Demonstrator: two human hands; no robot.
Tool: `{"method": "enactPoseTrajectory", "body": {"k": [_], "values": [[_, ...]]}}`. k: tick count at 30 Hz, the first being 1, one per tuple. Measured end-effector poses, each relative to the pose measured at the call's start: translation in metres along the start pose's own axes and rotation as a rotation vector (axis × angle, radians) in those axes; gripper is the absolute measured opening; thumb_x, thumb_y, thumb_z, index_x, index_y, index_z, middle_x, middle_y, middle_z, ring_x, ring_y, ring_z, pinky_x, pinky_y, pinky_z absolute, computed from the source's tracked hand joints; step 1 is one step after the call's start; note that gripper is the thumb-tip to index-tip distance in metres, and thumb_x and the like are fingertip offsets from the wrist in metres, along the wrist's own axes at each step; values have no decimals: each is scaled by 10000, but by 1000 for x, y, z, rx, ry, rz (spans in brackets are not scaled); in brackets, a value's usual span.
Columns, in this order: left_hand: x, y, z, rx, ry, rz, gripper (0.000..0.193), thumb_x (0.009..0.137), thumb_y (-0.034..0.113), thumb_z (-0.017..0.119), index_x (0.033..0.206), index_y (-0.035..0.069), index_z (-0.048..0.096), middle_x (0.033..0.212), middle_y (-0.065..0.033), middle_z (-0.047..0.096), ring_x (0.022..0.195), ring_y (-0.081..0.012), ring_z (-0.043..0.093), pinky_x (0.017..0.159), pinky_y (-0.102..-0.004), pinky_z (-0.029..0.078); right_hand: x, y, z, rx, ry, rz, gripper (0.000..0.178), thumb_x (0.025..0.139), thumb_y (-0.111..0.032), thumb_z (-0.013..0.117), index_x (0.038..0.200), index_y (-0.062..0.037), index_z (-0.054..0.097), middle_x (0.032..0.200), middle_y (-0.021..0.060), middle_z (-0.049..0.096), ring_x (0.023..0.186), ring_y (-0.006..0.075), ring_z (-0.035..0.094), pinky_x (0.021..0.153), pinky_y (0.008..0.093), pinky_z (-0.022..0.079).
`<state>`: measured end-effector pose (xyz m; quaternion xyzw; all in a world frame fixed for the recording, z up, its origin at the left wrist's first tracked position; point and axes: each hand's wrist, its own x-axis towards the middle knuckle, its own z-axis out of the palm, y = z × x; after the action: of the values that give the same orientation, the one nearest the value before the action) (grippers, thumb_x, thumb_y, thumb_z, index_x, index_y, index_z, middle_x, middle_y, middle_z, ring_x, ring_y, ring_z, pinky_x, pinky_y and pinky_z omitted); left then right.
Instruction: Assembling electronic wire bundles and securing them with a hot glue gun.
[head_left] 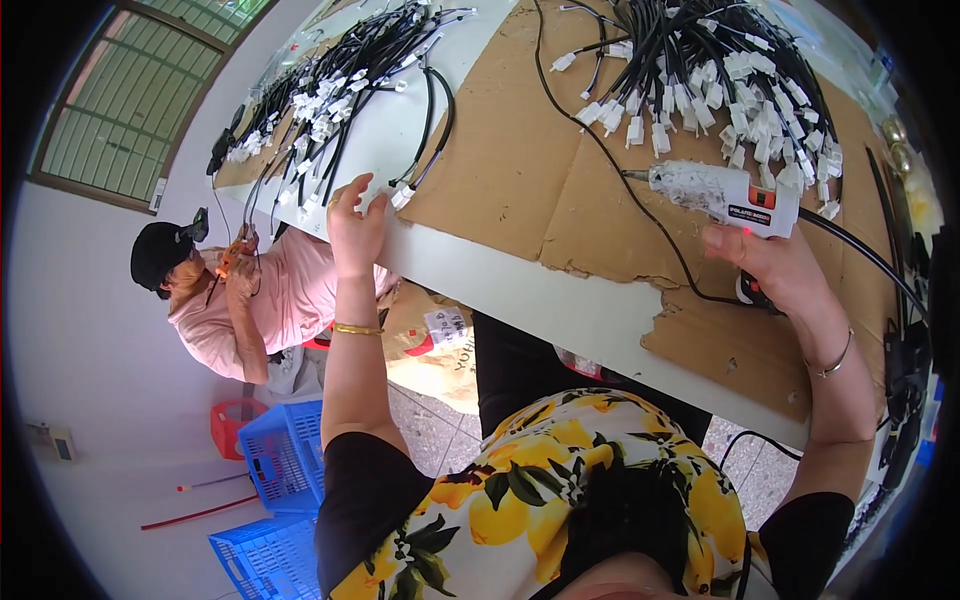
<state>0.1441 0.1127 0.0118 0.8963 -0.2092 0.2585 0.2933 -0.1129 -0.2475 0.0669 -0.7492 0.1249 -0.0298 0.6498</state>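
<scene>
In my right hand [775, 265] is a white glue gun [770, 215], its glue-smeared nose pointing left over the cardboard [520, 170]. A black cord runs off the gun's back to the right. My left hand [355, 228] is at the table's near-left edge, fingers bent and apart, with nothing visible between them. Just beside its thumb lies a white connector [402, 196] on the end of a looped black cable [447, 115]. At the far right, a heap of black cables with white connectors [700, 100] lies on the cardboard.
Another cable pile [330, 100] covers the table's far left. A thin black cord [610, 150] crosses the cardboard. To the left, a person in a pink shirt [275, 290] holds an orange tool [235, 258]. Blue crates [285, 455] and a red bin [232, 425] stand on the floor.
</scene>
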Motion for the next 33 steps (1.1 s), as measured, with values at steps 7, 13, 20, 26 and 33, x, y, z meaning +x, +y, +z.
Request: {"method": "enactPoseTrajectory", "body": {"k": [7,13,20,26,33], "values": [[10,-22,6,11,-72,-2,197,722,99,638,918,90,654,884,-58,602,753,-170,537,622,-265,443,0,-1,0,20,-13,29,486,694,-344,719,990,-6,532,853,42,561,760,111,545,691,283,492],[1,-16,2,-89,-56,-67,297,763,102,610,1060,103,599,978,-67,598,811,-153,549,651,-258,449,-2,-4,3,30,-7,15,427,700,-276,719,977,-7,539,848,39,561,762,108,541,689,281,493],[-37,33,-11,-139,285,-49,235,838,90,544,1040,-27,563,1006,-112,600,896,-159,564,761,-259,458,-8,-10,1,-139,-81,119,398,697,-262,722,967,-20,557,815,5,559,716,68,488,662,233,434],[-92,132,-2,-308,243,306,148,841,38,472,857,-64,578,859,-171,606,785,-283,573,721,-342,453,-8,-11,-2,33,-97,-145,363,725,-318,685,947,-50,581,821,14,582,751,76,485,688,242,419],[-121,184,12,-451,-93,636,101,815,20,486,840,-48,556,922,-164,580,880,-328,541,777,-391,438,-28,-6,-25,-60,11,-322,328,766,-237,644,1003,-28,559,888,34,603,797,95,500,738,251,425]]}}
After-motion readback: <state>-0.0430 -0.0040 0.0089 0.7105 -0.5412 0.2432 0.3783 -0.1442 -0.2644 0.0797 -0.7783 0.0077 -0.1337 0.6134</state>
